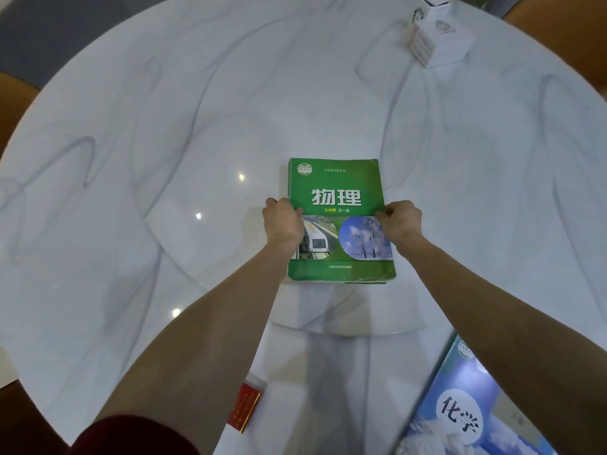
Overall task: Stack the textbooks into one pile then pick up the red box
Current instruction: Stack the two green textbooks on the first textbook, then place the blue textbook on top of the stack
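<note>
On the near edge of the round marble table (138, 192), partly under the left forearm, lay the red box (245, 408), well apart from the pile at the centre. The left hand (283, 221) was closed over the left edge of the green textbook (338, 192), which topped a stack with other green edges showing beneath it, while the right hand (401, 221) pinched the opposite edge of the same cover. Farther right, a blue textbook (469, 408) lay at the near edge under the right forearm, and a white carton (437, 31) stood at the far side.

White marble table (164, 159) carries green textbook (338, 185), blue textbook (466, 418), red box (244, 408), white carton (437, 34).
</note>
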### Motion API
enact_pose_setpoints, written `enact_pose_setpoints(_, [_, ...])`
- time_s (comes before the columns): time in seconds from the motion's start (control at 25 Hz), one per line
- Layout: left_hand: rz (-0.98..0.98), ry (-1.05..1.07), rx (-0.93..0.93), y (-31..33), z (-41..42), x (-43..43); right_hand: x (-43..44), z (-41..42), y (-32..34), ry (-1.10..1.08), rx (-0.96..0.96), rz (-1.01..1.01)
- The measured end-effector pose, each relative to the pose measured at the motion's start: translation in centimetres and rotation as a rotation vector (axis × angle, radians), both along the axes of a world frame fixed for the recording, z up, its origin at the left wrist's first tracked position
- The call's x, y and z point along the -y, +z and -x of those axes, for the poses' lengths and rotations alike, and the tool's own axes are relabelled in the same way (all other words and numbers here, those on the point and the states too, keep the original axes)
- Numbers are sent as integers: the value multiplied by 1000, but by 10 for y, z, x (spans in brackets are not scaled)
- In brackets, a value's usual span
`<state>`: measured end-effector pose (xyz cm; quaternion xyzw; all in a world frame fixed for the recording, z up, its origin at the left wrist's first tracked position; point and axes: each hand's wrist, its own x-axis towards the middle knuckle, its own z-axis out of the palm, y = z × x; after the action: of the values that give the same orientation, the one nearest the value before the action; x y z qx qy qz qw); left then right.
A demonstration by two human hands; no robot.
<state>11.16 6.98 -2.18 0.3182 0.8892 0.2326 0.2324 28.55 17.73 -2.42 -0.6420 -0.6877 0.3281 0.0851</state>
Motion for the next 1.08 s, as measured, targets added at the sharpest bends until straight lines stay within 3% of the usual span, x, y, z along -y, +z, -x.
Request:
enact_pose_setpoints(0.16, [54, -90, -127, 12, 2, 7, 5, -7, 15, 39, 17, -35])
enact_pose_setpoints(0.44, [28, -365, -365, 54, -30, 28, 33, -43, 57, 342, 176, -165])
enact_pose_setpoints(0.8, [37, -458, -356, 78, -121, 71, 96, -127, 77, 442, 243, -243])
enact_pose_setpoints(1.08, [77, -513, -238, 50, -221, 102, 150, -235, 50, 221, 171, -131])
